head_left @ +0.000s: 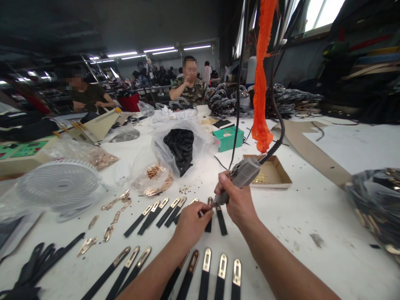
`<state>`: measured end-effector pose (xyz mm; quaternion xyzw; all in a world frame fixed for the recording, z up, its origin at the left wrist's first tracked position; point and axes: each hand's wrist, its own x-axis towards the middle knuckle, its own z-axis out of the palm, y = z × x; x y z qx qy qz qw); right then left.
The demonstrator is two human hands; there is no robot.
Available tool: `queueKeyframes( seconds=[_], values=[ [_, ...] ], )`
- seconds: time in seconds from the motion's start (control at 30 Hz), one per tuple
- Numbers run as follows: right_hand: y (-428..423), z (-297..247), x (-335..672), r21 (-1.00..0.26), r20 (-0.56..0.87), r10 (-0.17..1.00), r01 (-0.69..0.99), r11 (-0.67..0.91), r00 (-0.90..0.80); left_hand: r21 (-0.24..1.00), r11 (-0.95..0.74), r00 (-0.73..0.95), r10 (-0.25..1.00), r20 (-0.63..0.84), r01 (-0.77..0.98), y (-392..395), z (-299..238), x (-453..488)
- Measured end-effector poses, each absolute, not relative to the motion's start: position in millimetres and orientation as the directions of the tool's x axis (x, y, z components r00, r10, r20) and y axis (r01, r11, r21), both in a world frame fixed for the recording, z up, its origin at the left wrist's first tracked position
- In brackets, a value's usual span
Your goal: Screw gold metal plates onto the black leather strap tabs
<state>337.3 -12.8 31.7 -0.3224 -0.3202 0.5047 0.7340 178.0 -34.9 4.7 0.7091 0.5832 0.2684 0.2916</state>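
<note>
My right hand (239,202) is wrapped round a grey corded electric screwdriver (245,171), tilted with its tip down to the left. My left hand (191,223) is closed in a pinch at that tip; whatever sits between its fingertips is too small and hidden to make out. Under the tip lies a black strap (208,227) with a gold slotted end plate, and a similar strap (222,223) rests just right of it. More plated straps (151,218) form a row left of my hand. Nearer me is another row of straps (204,275), partly covered by my left forearm.
Loose gold plates (109,231) lie left, near a white fan (59,183). Beyond are a bag of gold plates (153,179), a bag of black straps (179,148), a green box (228,138) and a cardboard tray (276,175). Orange material (261,83) hangs overhead. A person (189,85) sits opposite.
</note>
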Motion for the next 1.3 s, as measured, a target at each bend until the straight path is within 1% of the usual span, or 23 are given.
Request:
queueKeyframes(
  seconds=[0.13, 0.3, 0.57, 0.97, 1.17, 1.23, 1.3],
  values=[
    [-12.2, 30.8, 336.9, -0.806, 0.148, 0.946, -0.519, 0.285, 0.29, 0.745, -0.127, 0.165, 0.986, 0.023, 0.655, -35.7, 3.3, 177.4],
    [-11.9, 27.4, 336.7, -0.819, 0.147, 0.949, -0.504, 0.275, 0.279, 0.781, -0.13, 0.146, 0.988, 0.051, 0.61, -36.5, -3.0, 176.9],
    [-13.4, 27.7, 335.7, -0.795, 0.152, 0.947, -0.535, 0.287, 0.282, 0.801, -0.137, 0.128, 0.989, 0.076, 0.583, -37.5, -5.5, 176.0],
    [-15.8, 34.1, 335.4, -0.779, 0.162, 0.948, -0.554, 0.294, 0.276, 0.772, -0.159, 0.14, 0.986, 0.092, 0.615, -37.9, -7.3, 175.2],
    [-15.0, 29.6, 335.7, -0.795, 0.158, 0.948, -0.535, 0.287, 0.274, 0.771, -0.163, 0.143, 0.985, 0.094, 0.616, -38.1, -6.9, 175.4],
    [-14.0, 27.7, 336.4, -0.799, 0.164, 0.947, -0.525, 0.292, 0.277, 0.752, -0.155, 0.139, 0.987, 0.085, 0.641, -38.1, -5.0, 176.1],
    [-12.7, 25.1, 337.2, -0.807, 0.167, 0.944, -0.511, 0.297, 0.285, 0.699, -0.144, 0.126, 0.989, 0.077, 0.7, -38.2, -2.0, 177.4]
  ],
)
